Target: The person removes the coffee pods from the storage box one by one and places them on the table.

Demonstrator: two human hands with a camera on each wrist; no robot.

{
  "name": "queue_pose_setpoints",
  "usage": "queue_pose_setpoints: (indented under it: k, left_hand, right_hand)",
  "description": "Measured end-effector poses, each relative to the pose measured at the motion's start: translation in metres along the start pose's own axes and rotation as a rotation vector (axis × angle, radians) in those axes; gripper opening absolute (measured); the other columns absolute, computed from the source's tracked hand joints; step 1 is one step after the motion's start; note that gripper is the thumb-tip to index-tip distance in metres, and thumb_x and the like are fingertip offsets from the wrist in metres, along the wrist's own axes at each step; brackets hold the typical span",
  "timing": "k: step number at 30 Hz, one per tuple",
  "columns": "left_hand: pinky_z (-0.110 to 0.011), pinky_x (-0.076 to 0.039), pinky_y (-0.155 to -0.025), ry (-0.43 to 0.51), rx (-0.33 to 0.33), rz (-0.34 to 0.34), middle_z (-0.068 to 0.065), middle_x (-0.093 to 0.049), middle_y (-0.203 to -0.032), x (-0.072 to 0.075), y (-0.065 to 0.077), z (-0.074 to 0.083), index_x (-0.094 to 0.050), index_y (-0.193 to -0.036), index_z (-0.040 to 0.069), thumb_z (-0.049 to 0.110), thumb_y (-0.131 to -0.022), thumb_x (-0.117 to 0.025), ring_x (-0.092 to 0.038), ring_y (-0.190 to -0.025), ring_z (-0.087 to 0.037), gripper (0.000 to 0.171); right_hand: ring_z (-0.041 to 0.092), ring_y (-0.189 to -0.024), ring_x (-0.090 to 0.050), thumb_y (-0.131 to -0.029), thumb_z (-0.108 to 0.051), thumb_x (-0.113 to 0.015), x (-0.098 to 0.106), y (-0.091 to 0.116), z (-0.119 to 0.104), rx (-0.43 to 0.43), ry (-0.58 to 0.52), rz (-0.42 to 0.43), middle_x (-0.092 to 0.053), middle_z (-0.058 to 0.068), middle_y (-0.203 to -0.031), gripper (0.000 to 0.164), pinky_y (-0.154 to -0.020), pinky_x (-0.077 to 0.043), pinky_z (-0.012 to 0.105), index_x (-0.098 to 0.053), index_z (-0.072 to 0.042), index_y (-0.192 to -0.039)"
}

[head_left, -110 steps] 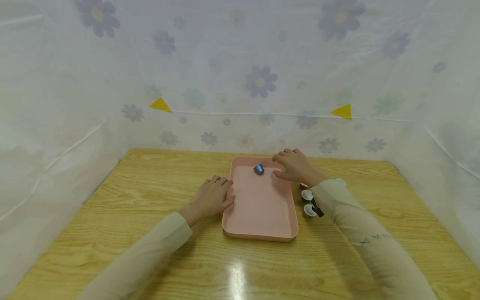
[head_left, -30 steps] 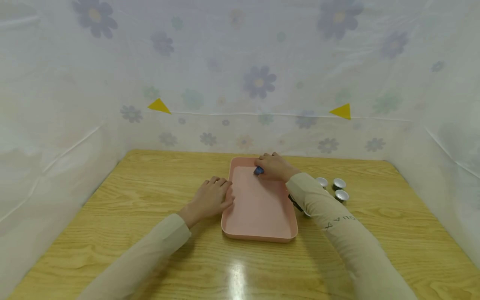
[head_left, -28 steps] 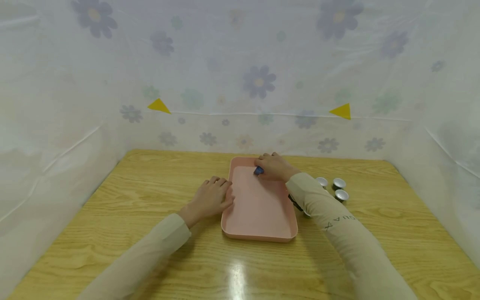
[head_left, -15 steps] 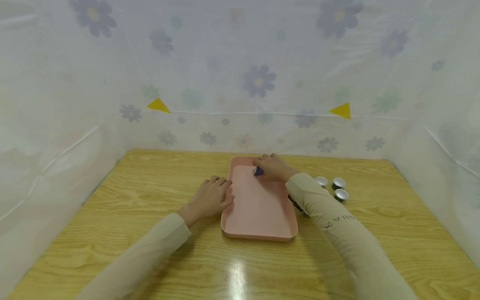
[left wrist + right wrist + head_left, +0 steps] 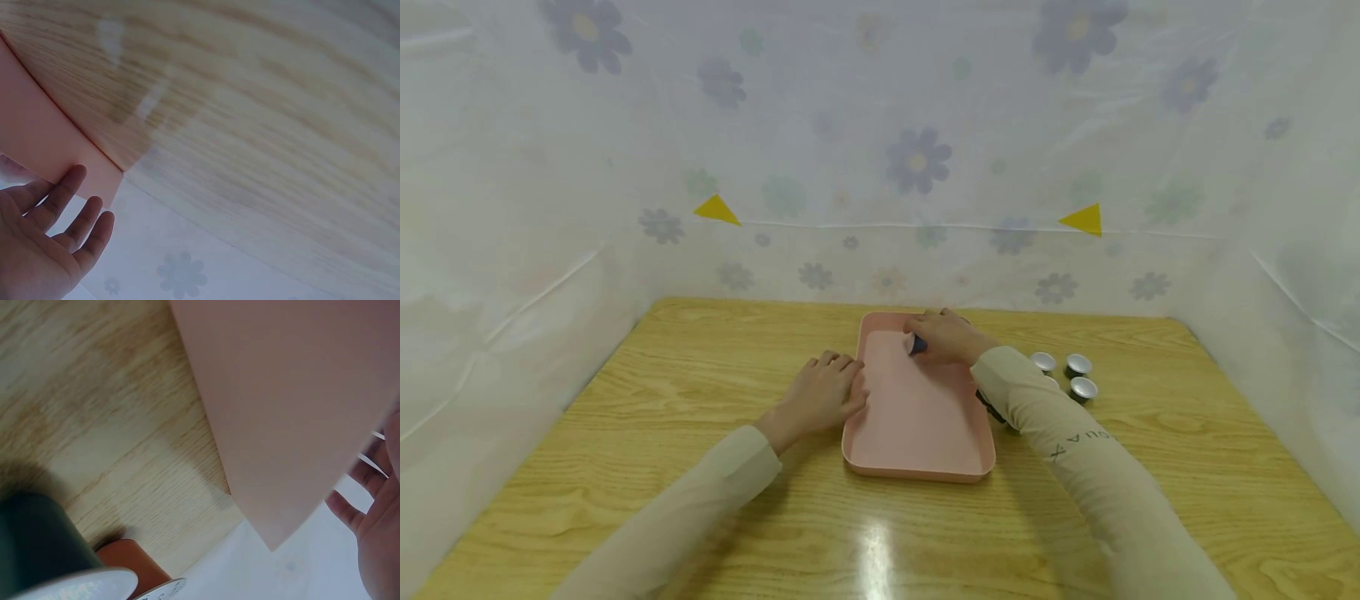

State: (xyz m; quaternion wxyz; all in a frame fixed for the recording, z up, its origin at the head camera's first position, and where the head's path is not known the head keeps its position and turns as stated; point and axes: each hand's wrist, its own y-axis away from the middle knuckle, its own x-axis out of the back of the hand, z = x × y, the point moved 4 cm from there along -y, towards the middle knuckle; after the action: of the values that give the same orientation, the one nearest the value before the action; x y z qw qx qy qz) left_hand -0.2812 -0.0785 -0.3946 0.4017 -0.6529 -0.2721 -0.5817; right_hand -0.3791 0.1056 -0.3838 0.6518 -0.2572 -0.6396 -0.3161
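Note:
My right hand (image 5: pixel 946 337) reaches over the far end of a pink tray (image 5: pixel 917 417) and pinches a small dark blue coffee capsule (image 5: pixel 917 344). The capsule lies tilted on its side, its pale lid turned left; part of it is hidden by the fingers. At the tray's left side is my left hand (image 5: pixel 822 392), its thumb over the inner side of the rim. In the left wrist view, the fingers (image 5: pixel 76 175) lie along the outside of the wall. The right wrist view shows the right hand (image 5: pixel 375 512) beyond the tray wall, the capsule hidden there.
Right of the tray, several capsules stand lid up on the wooden table (image 5: pixel 715 358), some partly hidden by the right sleeve. One capsule (image 5: pixel 1082 389) is dark with a silver lid; an orange-brown capsule (image 5: pixel 132 565) shows in the right wrist view. A floral sheet hangs behind.
Since the earliest frame, my right hand has moved left and taken hold of the blue capsule. Over the last second the capsule has turned slightly, showing more of its lid. The left hand stays put.

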Motion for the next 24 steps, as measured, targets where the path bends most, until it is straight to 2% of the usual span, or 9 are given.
queue_pose_setpoints:
  k: [11, 24]
  left_hand:
    - [-0.045, -0.043, -0.092, 0.001, -0.004, 0.005, -0.007, -0.057, -0.121, 0.0005, 0.0003, 0.0006, -0.055, -0.124, 0.009, 0.042, -0.091, -0.048, -0.049, -0.113, -0.027, 0.047]
    - [-0.045, -0.042, -0.093, 0.008, -0.005, 0.008, -0.007, -0.057, -0.122, 0.0003, 0.0001, 0.0006, -0.055, -0.124, 0.008, 0.042, -0.09, -0.048, -0.049, -0.114, -0.027, 0.048]
  right_hand:
    - [0.025, -0.115, -0.051, -0.085, -0.035, -0.063, -0.0024, -0.0007, -0.002, -0.008, 0.016, -0.021, -0.055, 0.004, -0.125, 0.042, -0.097, -0.038, 0.047, -0.054, -0.016, -0.121]
    - [0.021, -0.102, -0.056, -0.086, -0.032, -0.062, -0.0018, 0.0009, -0.003, 0.025, 0.013, 0.014, -0.06, 0.001, -0.109, 0.027, -0.091, -0.041, 0.044, -0.06, -0.017, -0.108]
